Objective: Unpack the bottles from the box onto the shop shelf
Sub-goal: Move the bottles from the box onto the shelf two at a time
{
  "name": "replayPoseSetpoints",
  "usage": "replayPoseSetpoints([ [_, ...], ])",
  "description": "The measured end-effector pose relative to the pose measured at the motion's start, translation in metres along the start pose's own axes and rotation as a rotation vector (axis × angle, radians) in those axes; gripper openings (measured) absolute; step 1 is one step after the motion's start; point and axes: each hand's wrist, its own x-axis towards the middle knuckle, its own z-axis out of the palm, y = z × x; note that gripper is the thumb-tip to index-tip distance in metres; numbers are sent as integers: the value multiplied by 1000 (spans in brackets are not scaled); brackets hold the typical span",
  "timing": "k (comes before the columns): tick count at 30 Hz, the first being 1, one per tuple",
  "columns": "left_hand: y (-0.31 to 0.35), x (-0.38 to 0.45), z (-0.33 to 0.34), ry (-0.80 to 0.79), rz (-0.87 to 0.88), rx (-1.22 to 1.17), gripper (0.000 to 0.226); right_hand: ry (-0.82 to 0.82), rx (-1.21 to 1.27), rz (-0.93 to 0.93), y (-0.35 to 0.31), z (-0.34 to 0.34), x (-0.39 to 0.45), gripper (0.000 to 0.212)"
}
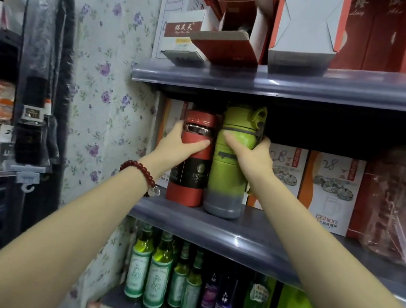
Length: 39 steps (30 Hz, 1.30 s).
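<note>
A: What are the two bottles like?

B: Both are upright cylinders on the grey shelf (212, 228), touching side by side at its front edge. The red bottle (192, 160) looks matte, with a shiny metal ring below the cap and a black label band round the middle. The green bottle (230, 162), just right of it, is taller and smooth, with a grey base and a loop handle on its lid.

A: And the hands?

B: The left hand (180, 144) is wrapped round the red bottle's upper body, thumb across the front, fingers curled behind. The right hand (250, 155) clasps the green bottle the same way.

A: Anything else close by?

B: A dark red bead bracelet (140, 172) on the left wrist, printed cardboard boxes (331, 189) behind the green bottle, and green glass bottles (151, 266) on the shelf below.
</note>
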Motion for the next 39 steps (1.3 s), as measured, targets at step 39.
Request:
replayPoseSetpoints([
  [39,-198,-523,-237,-367,-892,956,18,-1353,-709,-204,202,232,-474,30],
])
